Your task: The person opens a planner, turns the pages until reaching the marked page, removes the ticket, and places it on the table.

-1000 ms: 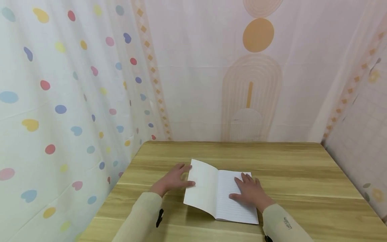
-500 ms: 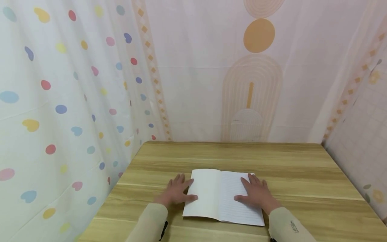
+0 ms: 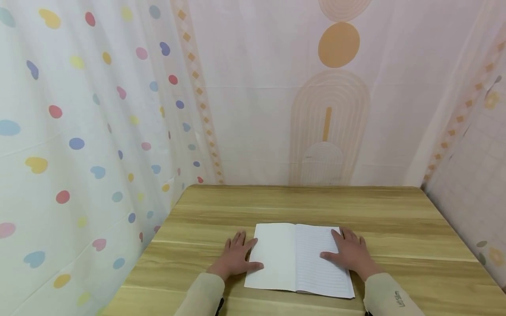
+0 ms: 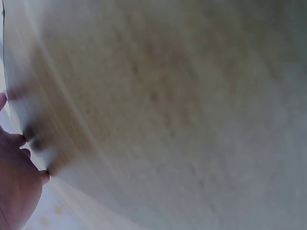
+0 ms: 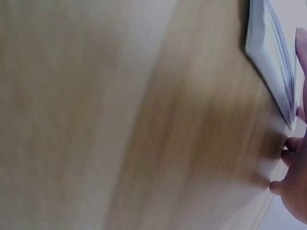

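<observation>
An open notebook (image 3: 276,259) lies on the table, a blank page at left and a lined page at right. My left hand (image 3: 234,259) has its fingers spread on the wood, with thumb and index finger touching the blank page's outer edge. On the other side my right hand (image 3: 349,254) rests spread, thumb on the lined page and other fingertips past its edge. The right wrist view shows the notebook's page edges (image 5: 273,57) beside the right hand (image 5: 295,177). In the left wrist view the left hand (image 4: 19,177) touches the table; no notebook can be made out.
The wooden table (image 3: 300,202) extends behind and to both sides of the notebook. A dotted curtain (image 3: 99,131) hangs at the left, and a pale patterned curtain (image 3: 253,109) hangs behind the table's far edge.
The left page, raised a second ago, has come down nearly flat. The notebook and both hands have shifted right, and the left hand has moved slightly nearer the body.
</observation>
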A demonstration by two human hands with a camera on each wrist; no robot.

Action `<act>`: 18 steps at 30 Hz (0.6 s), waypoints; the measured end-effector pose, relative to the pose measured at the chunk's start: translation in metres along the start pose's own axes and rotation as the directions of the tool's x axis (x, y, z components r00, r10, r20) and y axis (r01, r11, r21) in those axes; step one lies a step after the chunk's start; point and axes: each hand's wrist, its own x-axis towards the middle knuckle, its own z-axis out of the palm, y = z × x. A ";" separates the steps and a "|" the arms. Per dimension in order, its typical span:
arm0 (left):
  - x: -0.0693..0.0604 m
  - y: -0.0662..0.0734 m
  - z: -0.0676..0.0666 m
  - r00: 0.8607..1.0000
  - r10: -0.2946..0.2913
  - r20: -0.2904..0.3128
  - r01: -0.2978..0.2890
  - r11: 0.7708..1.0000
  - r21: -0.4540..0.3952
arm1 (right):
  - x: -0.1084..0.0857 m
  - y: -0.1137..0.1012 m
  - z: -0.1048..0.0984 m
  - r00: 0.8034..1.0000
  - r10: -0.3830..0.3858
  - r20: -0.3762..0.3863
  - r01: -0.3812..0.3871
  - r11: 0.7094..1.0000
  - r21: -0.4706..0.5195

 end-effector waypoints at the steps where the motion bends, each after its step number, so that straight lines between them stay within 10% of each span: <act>1: 0.000 0.000 0.000 1.000 -0.002 -0.002 0.002 1.000 -0.001 | 0.000 0.001 -0.001 1.000 0.008 0.003 -0.008 1.000 0.006; 18: -0.005 -0.003 -0.010 0.999 0.031 0.030 -0.030 0.998 -0.054 | 0.007 0.007 -0.005 1.000 0.016 -0.023 -0.018 0.999 -0.050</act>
